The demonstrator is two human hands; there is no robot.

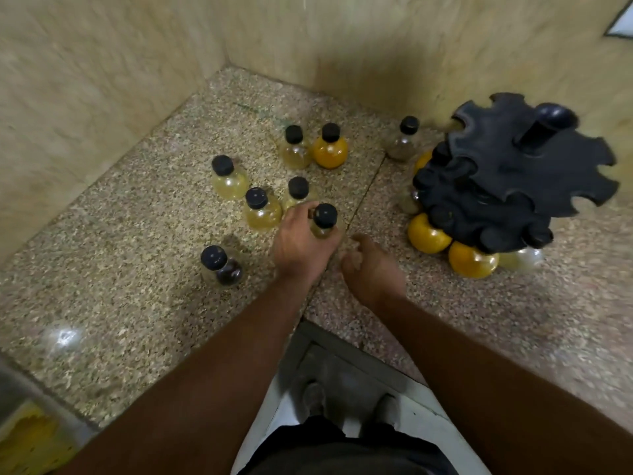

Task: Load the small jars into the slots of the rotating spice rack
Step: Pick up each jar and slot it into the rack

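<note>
Your left hand (301, 245) reaches toward twelve o'clock, fingers curled closed in a grasp. Your right hand (370, 272), just beside it at three o'clock, hangs loosely half-curled, holding nothing.

The left hand (301, 241) wraps the body of a small clear jar with a black cap (323, 221), so only the cap and a sliver of pale yellow glass show, and its grip also covers the lower part of the capped jar just beyond it (298, 192). The black notched plastic spice rack (513, 173) at the right hides the tops of the jars beneath its lower tier. A yellow shape (30, 440) at the near left corner is cut off by the edge and too blurred to identify.
</note>
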